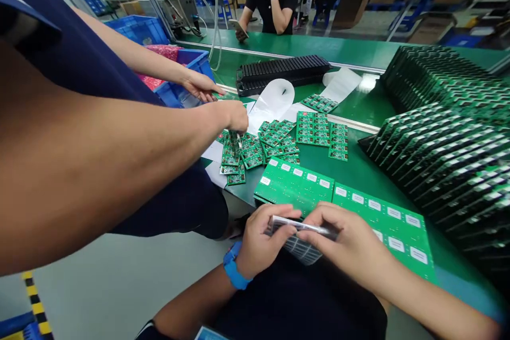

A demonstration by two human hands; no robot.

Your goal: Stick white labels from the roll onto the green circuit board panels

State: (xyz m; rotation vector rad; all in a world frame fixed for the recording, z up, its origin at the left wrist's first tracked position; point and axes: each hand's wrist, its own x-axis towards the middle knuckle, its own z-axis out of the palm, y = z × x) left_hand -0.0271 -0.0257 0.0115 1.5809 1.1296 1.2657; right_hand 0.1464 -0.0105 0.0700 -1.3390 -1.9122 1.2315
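Close to my lap, my left hand (pixel 261 241) and my right hand (pixel 348 231) pinch the top edge of a label sheet (pixel 303 249) with a pale grid of small rectangles. It tilts down below my fingers, and its far side is hidden. Just beyond the hands lies a green circuit board panel (pixel 295 185) with white labels in rows, on top of a stack. A second labelled circuit board panel (pixel 392 213) lies to the right, partly behind my right forearm. A blue band circles my left wrist.
Smaller circuit boards (pixel 274 135) lie in a pile where a co-worker's hands (pixel 237 117) reach in from the left. Racked boards (pixel 446 154) stand at right. A black tray (pixel 282 71), paper strip (pixel 273 101) and blue bin (pixel 199 64) are farther back. Someone sits opposite.
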